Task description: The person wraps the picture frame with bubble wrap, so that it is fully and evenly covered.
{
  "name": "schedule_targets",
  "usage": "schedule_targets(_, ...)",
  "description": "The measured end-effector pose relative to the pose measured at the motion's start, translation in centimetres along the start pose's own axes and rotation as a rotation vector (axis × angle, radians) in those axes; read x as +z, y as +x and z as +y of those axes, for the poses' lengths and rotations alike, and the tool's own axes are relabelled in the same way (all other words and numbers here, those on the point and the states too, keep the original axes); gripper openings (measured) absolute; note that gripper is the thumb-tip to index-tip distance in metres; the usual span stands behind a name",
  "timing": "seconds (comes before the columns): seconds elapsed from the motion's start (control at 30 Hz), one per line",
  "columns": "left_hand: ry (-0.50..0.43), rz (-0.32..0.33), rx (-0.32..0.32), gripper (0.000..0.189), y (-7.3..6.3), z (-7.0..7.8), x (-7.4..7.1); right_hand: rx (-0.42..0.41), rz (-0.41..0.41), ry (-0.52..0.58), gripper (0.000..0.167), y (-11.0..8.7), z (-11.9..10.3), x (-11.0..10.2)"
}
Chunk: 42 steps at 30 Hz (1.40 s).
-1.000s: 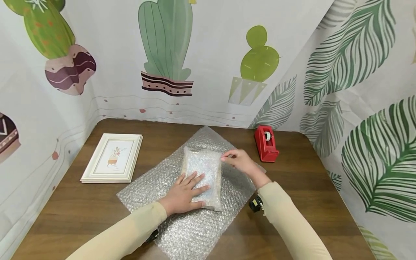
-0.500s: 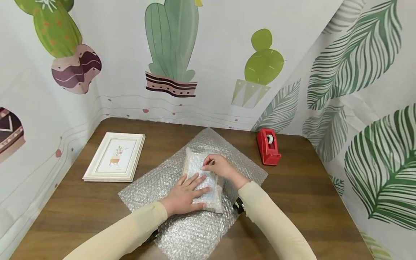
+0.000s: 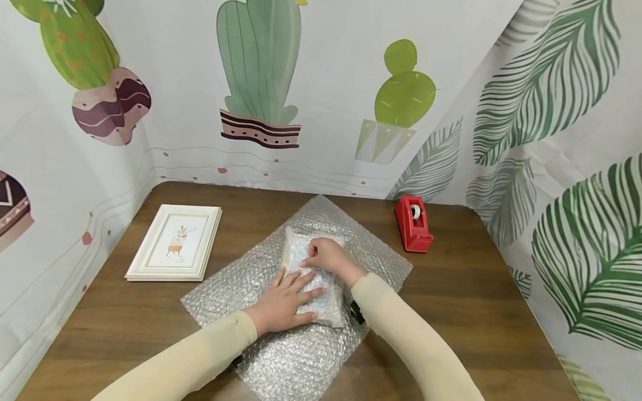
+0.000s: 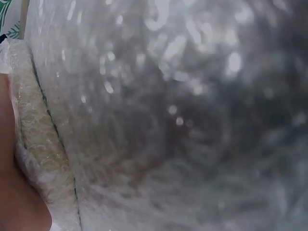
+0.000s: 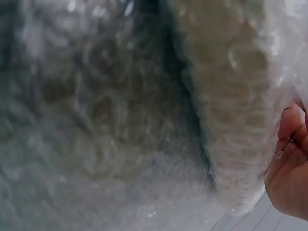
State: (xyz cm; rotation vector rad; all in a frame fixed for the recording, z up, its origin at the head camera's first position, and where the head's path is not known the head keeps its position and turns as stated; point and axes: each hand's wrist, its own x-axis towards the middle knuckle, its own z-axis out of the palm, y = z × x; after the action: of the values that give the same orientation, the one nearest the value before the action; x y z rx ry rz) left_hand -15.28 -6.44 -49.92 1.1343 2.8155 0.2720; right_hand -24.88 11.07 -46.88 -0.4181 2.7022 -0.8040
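A thick rectangular package (image 3: 329, 313), wrapped in clear bubble wrap with cream-coloured sides, lies on a larger bubble wrap sheet (image 3: 296, 367). Fingers spread, my left hand (image 3: 286, 301) presses flat on its lower left part. Above the package's upper half, my right hand (image 3: 329, 257) has curled fingers and pinches a flap of the wrap, close to the left fingertips. In the right wrist view, the bent fingers (image 5: 291, 126) sit at the package's top edge, beside the clear wrap. The left wrist view shows the package's cream side (image 4: 43, 139) close up.
A white picture frame (image 3: 142, 273) with a plant print lies at the left of the brown wooden table (image 3: 466, 312). Towards the back right stands a red tape dispenser (image 3: 416, 242) with a roll in it. A printed cloth (image 3: 331, 83) hangs behind.
My right hand has moved left from the package's right edge onto its top, drawing the wrap's flap along. The left hand stays pressed in place.
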Motion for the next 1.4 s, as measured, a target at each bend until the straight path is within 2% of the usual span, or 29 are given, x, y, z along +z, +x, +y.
schedule_targets(0.2,-0.053,0.01,-0.027,0.057,-0.3,-0.3,0.0,-0.003,-0.006,-0.083,0.035,0.3,-0.7,0.5)
schedule_targets(0.33,-0.016,0.011,0.003,0.057,-0.2,-0.5,-0.2,0.002,0.015,-0.11,0.034,0.4,-0.5,0.8)
schedule_targets(0.47,0.012,-0.004,0.015,0.057,0.1,-0.6,-0.6,0.009,0.037,-0.114,0.033,0.2,-0.4,0.9)
schedule_targets(0.7,-0.002,-0.033,-0.037,0.057,0.3,-0.2,-0.8,0.002,0.044,-0.077,0.031,-1.0,-0.5,0.3)
schedule_targets(0.87,0.005,-0.028,-0.061,0.058,0.3,0.1,-0.7,0.03,-0.013,-0.062,0.024,-2.1,-0.4,-1.1)
schedule_targets(1.0,-0.023,-0.022,-0.068,0.058,0.3,0.2,-0.6,0.075,-0.095,-0.071,0.028,-2.5,0.5,-2.5)
schedule_targets(1.13,-0.055,-0.037,-0.071,0.058,0.3,0.2,-0.4,0.066,-0.155,0.051,0.022,-3.1,2.1,-3.3)
schedule_targets(1.27,-0.061,-0.038,-0.069,0.059,0.3,0.1,-0.3,0.048,-0.088,0.159,0.018,-3.8,3.6,-3.1)
schedule_targets(1.4,-0.077,-0.012,-0.063,0.059,0.2,-0.1,-0.2,0.101,0.011,0.201,0.019,-4.3,4.0,-2.3)
